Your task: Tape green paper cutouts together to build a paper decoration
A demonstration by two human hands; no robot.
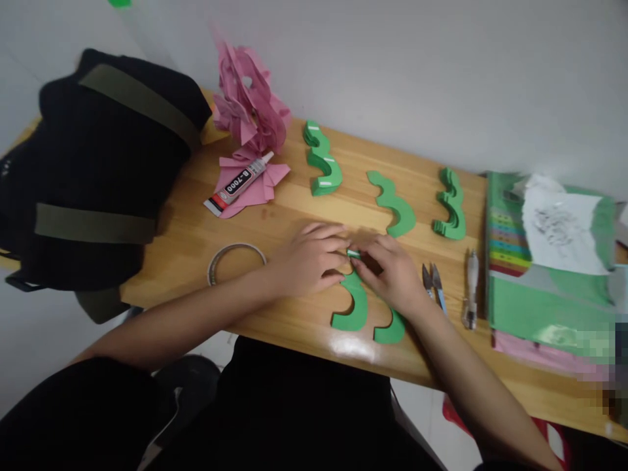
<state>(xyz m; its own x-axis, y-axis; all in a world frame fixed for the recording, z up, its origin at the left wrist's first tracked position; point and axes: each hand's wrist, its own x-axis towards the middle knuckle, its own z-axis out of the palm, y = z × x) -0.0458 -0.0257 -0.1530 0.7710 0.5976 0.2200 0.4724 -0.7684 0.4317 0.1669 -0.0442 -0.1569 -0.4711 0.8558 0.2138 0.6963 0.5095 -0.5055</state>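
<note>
Near the front edge of the bench [299, 204], my right grip [391, 267] pinches a white strip [353, 253] on a green cutout [359, 307]; whether my left grip [309, 261], beside it, pinches, I can't tell. I'd keep the strip flat. Toward the back edge, the glue tube [240, 184] hides its contents.

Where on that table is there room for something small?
Bare wood shows between the black bag and tape roll, and between the B-7000 glue tube and left hand. It's crowded around the right hand, among green wavy cutouts and scissors.
</note>
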